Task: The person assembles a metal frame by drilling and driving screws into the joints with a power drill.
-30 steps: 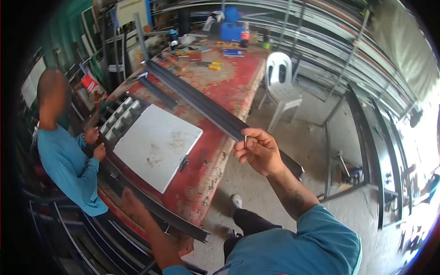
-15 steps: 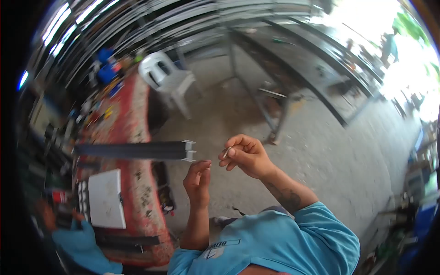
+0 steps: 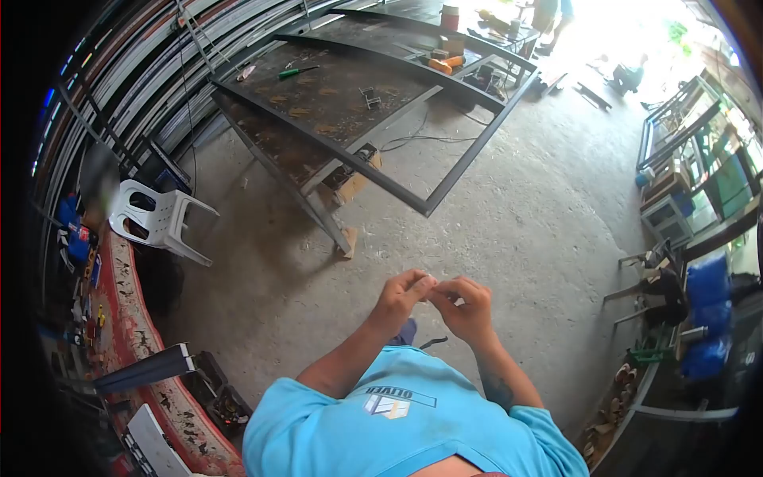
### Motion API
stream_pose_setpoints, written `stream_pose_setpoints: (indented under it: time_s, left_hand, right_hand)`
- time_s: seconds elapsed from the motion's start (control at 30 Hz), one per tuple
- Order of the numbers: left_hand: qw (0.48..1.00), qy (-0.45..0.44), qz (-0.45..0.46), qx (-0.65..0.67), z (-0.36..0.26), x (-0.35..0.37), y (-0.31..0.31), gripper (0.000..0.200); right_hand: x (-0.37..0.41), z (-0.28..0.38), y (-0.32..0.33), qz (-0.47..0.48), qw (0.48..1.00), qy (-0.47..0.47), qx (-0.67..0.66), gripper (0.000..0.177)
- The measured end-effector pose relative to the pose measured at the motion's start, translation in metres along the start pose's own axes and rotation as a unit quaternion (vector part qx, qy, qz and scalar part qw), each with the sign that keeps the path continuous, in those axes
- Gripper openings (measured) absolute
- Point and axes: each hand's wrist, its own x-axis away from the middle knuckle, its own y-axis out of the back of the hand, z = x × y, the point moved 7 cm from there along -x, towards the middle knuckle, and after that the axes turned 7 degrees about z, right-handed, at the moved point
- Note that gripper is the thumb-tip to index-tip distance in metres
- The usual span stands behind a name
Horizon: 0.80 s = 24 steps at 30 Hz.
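My left hand (image 3: 400, 300) and my right hand (image 3: 465, 306) meet in front of my chest, fingertips touching. Thumb and fingers are pinched on both. What lies between them is mostly hidden; a moment earlier a small metal piece showed in the right fingers. Beyond the hands, a dark metal frame (image 3: 469, 167) lies on a workbench (image 3: 262, 119), its near corner jutting past the bench edge. On that bench are a green-handled tool (image 3: 296, 71) and a small metal bracket-like piece (image 3: 369, 98).
To the left are a white plastic chair (image 3: 159, 219) and a red worn bench (image 3: 171, 405) with a dark profile (image 3: 147, 370) sticking out over its edge. Orange tools (image 3: 447, 63) lie at the far bench. Blue wrapped items (image 3: 707, 290) and framed panels (image 3: 683, 135) stand right.
The view has swung right, from the red bench toward the workbench with the frame. My hands, apart before, are now joined at the fingertips. The co-worker at the red bench is out of view.
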Motion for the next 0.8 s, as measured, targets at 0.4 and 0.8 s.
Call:
stream_pose_setpoints:
  time_s: [0.4, 0.8]
  left_hand:
    - [0.990, 0.070, 0.081, 0.087, 0.033, -0.414, -0.003, 0.027]
    - [0.962, 0.008, -0.269, 0.052, 0.011, -0.552, 0.097, 0.014]
  right_hand:
    - [-0.243, -0.247, 0.186, 0.081, 0.979, -0.099, 0.161, 0.010]
    - [-0.531, -0.456, 0.259, 0.120, 0.987, -0.074, 0.071, 0.034]
